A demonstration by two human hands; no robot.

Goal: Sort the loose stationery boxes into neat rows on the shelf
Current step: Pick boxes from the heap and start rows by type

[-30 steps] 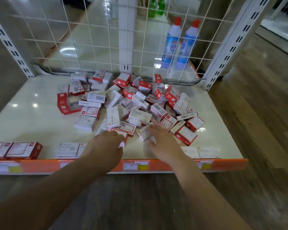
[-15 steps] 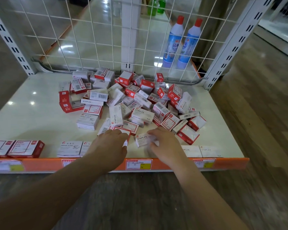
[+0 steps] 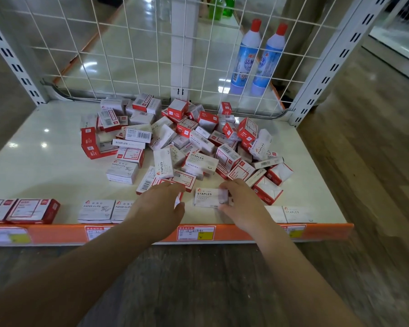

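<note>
**Right hand takes a staples box at the front of the shelf**

A white box marked STAPLES [image 3: 207,197] lies flat on the shelf [image 3: 33,171], just in front of the loose pile of boxes [image 3: 187,142] and a little behind the orange front edge [image 3: 132,232]. The right hand [image 3: 242,201] holds its right end: the fingers curl over that end and pinch it, and the fingertips there are blurred. The left hand [image 3: 158,206] sits just left of the box, palm down, its fingers held close together and bent over a red-and-white box [image 3: 183,181] at the near edge of the pile; whether it grips that box or only rests on it cannot be told.

The pile spreads over the middle and back of the shelf, red-and-white and white boxes lying at all angles, some stacked on others. Along the front edge some boxes already lie flat in a row: two red boxes [image 3: 21,210] at the far left, two white PAPER CLIPS boxes [image 3: 97,211] beside the left wrist, and two white staples boxes [image 3: 293,214] at the right.

Price labels [image 3: 196,232] are stuck on the orange edge. Behind the shelf stands a white wire grid [image 3: 118,50], and beyond it two blue bottles with red caps [image 3: 257,57] stand side by side.
</note>
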